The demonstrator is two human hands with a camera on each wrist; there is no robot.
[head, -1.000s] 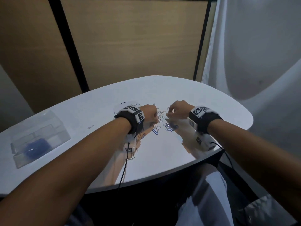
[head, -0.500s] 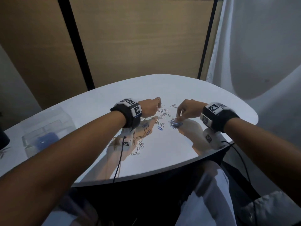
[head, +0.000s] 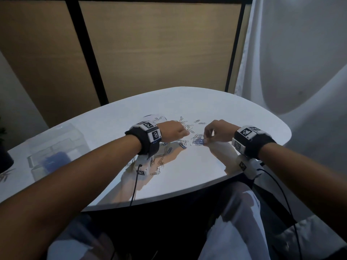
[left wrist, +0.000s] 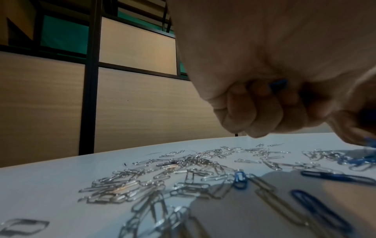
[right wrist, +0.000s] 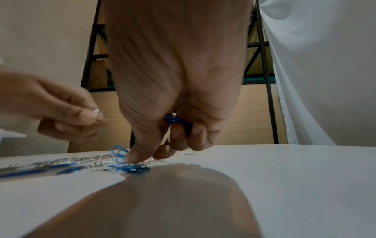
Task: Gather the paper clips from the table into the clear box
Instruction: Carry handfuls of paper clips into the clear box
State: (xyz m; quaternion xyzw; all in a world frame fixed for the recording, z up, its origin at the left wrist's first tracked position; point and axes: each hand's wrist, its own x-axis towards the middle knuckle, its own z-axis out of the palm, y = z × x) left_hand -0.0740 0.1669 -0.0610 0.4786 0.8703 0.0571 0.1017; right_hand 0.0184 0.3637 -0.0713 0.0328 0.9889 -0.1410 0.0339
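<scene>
Where the white tabletop (head: 216, 113) curves away toward tan wall panels split by black posts, a pale curtain (head: 300, 62) hangs on the right. Silver and blue paper clips (head: 185, 126) lie scattered across the middle of the surface, with a denser blue cluster (head: 198, 142) just beside the right hand. The clear box (head: 56, 147) sits well apart at the left edge (some blue clips already inside it). The left hand (head: 171, 131) hovers low over the silver clips, palm down, its fingers (left wrist: 254, 112) curled into the palm around blue clips while thumb and forefinger pinch a silver one. The right hand (head: 218, 132) reaches down to the blue cluster, its fingertips (right wrist: 140, 154) touching the clips, other fingers curled around a blue clip. Both wrists wear black bands carrying white tagged blocks.
</scene>
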